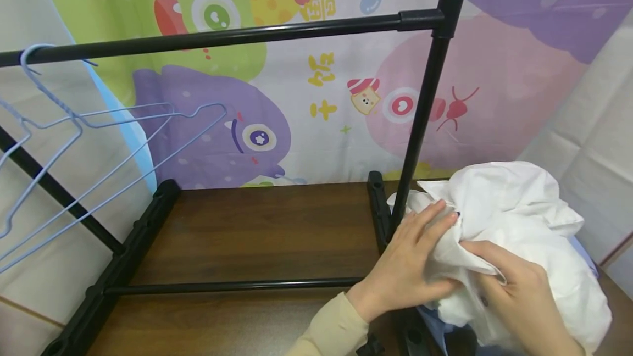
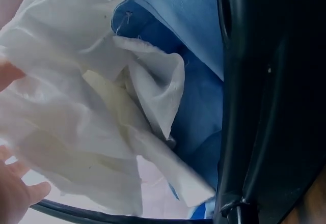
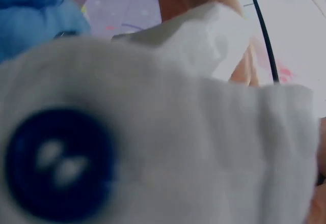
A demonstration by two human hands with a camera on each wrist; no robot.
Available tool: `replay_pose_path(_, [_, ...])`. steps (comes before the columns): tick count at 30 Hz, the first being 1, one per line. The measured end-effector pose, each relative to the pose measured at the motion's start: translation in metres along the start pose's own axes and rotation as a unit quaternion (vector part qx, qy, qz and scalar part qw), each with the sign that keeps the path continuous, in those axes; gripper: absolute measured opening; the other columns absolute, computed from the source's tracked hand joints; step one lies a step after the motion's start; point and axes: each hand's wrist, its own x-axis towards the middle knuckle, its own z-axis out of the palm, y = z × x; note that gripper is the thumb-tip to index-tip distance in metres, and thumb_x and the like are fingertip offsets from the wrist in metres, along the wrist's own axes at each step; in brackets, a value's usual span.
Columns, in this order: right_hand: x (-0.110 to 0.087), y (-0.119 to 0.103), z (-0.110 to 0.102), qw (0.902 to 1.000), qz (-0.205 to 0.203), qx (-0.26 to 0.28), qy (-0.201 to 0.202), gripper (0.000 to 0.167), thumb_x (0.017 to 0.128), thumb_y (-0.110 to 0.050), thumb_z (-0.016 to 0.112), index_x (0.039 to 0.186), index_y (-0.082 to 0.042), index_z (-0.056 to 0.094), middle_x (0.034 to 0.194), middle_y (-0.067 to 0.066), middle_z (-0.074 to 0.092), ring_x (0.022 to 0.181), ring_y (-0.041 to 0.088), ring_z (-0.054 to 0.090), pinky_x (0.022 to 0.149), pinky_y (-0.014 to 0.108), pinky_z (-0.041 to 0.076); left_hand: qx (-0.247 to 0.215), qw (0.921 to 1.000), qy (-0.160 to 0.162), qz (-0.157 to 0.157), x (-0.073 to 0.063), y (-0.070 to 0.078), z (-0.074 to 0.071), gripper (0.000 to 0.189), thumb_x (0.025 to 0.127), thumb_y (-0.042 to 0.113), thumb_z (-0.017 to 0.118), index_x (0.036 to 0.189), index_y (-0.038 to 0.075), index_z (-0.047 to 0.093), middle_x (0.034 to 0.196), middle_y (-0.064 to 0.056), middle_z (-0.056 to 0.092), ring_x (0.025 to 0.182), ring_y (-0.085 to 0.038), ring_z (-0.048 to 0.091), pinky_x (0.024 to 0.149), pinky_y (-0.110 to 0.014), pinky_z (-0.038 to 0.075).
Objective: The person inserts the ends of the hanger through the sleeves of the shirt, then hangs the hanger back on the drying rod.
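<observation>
A heap of white cloth, a buttoned shirt [image 1: 514, 202], lies crumpled at the right, beside the rack's upright. My right hand [image 1: 529, 295] pinches a folded edge of it between thumb and fingers. Against the shirt's left side, my left hand [image 1: 403, 268] rests with its fingers extended and thumb apart. A dark blue button [image 3: 61, 165] on the white fabric fills the near left of the right wrist view, blurred. Blue cloth [image 2: 198, 107] shows beneath the shirt in the left wrist view. Folds hide some of my right fingertips.
A black garment rack [image 1: 420, 114] stands on the brown wooden table [image 1: 277, 218]. Light blue wire hangers [image 1: 123, 120] hang from its top bar at the left. A lower bar [image 1: 237, 285] crosses between the feet. Behind is a cartoon-printed curtain [image 1: 326, 147].
</observation>
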Motion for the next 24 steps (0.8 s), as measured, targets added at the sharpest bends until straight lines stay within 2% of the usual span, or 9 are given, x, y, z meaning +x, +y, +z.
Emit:
replay_pose_path(2, [-0.0019,-0.0007,0.0023,0.9997,-0.019,0.016,0.0,0.017,0.079,-0.003,0.061,0.093,-0.009,0.07,0.098,-0.025,0.061,0.094,-0.021,0.047,0.08,0.001,0.034,-0.009,0.9999,-0.004,0.002,0.0,0.0013,0.0003,0.098,0.064,0.032,0.077,0.14,0.009,0.02,0.148,-0.008,0.022,0.136,-0.016,0.024,0.109,-0.032,0.023])
replay_pose_path(3, [-0.003,-0.0009,0.0034,0.9993,-0.027,0.024,0.0,0.013,0.086,-0.012,0.06,0.093,-0.01,0.07,0.097,-0.021,0.064,0.096,-0.02,0.048,0.082,0.0,0.033,-0.013,0.9999,-0.004,0.004,-0.0002,0.002,0.0005,0.097,0.064,0.029,0.077,0.14,0.009,0.02,0.147,-0.008,0.022,0.135,-0.015,0.025,0.109,-0.029,0.022])
replay_pose_path(5, [-0.0046,-0.0011,0.005,0.9983,-0.047,0.036,-0.002,0.028,0.092,-0.031,0.052,0.093,-0.009,0.07,0.095,-0.017,0.066,0.099,-0.019,0.048,0.084,0.001,0.033,-0.018,0.9998,-0.004,0.008,-0.0006,0.0032,0.0009,0.095,0.063,0.025,0.076,0.139,0.009,0.021,0.147,-0.009,0.024,0.135,-0.014,0.026,0.108,-0.024,0.022])
replay_pose_path(7, [-0.006,-0.0016,0.0064,0.997,-0.063,0.045,-0.004,0.042,0.091,-0.042,0.045,0.091,-0.007,0.069,0.094,-0.016,0.066,0.1,-0.018,0.048,0.085,0.001,0.032,-0.024,0.9996,-0.006,0.011,-0.0012,0.0038,0.0014,0.093,0.064,0.022,0.076,0.138,0.009,0.021,0.146,-0.008,0.027,0.135,-0.012,0.027,0.107,-0.021,0.021])
replay_pose_path(11, [-0.0076,-0.0035,0.0078,0.994,-0.099,0.044,-0.013,0.041,0.091,-0.041,0.045,0.089,-0.007,0.069,0.09,-0.01,0.067,0.101,-0.017,0.047,0.086,0.002,0.034,-0.03,0.9993,-0.006,0.021,-0.0014,0.0035,0.0016,0.083,0.068,0.017,0.074,0.135,0.007,0.026,0.143,-0.006,0.034,0.135,-0.009,0.025,0.107,-0.02,0.022])
replay_pose_path(16, [-0.0085,-0.0054,0.0055,0.9902,-0.131,0.029,-0.041,0.037,0.093,-0.039,0.042,0.092,-0.011,0.066,0.094,-0.011,0.064,0.103,-0.017,0.045,0.087,0.002,0.033,-0.03,0.999,-0.001,0.032,-0.0013,0.0032,0.0006,0.072,0.075,0.02,0.072,0.134,0.006,0.033,0.139,-0.004,0.04,0.133,-0.007,0.029,0.106,-0.019,0.023])
replay_pose_path(20, [-0.0087,-0.0073,0.0052,0.987,-0.144,0.041,-0.058,0.039,0.094,-0.038,0.041,0.093,-0.01,0.066,0.091,-0.008,0.064,0.101,-0.016,0.046,0.087,0.003,0.033,-0.032,0.9992,-0.002,0.024,-0.0021,0.0033,-0.0002,0.063,0.079,0.023,0.07,0.132,0.009,0.039,0.134,-0.001,0.046,0.128,-0.006,0.038,0.104,-0.015,0.025])
replay_pose_path(24, [-0.0079,-0.0083,0.0047,0.9838,-0.161,0.037,-0.071,0.041,0.096,-0.037,0.038,0.092,-0.007,0.066,0.089,-0.006,0.063,0.098,-0.013,0.047,0.085,0.004,0.034,-0.028,0.9995,-0.014,0.002,-0.005,0.0034,0.0008,0.058,0.079,0.021,0.07,0.13,0.011,0.044,0.127,0.001,0.053,0.117,-0.005,0.049,0.099,-0.011,0.029])
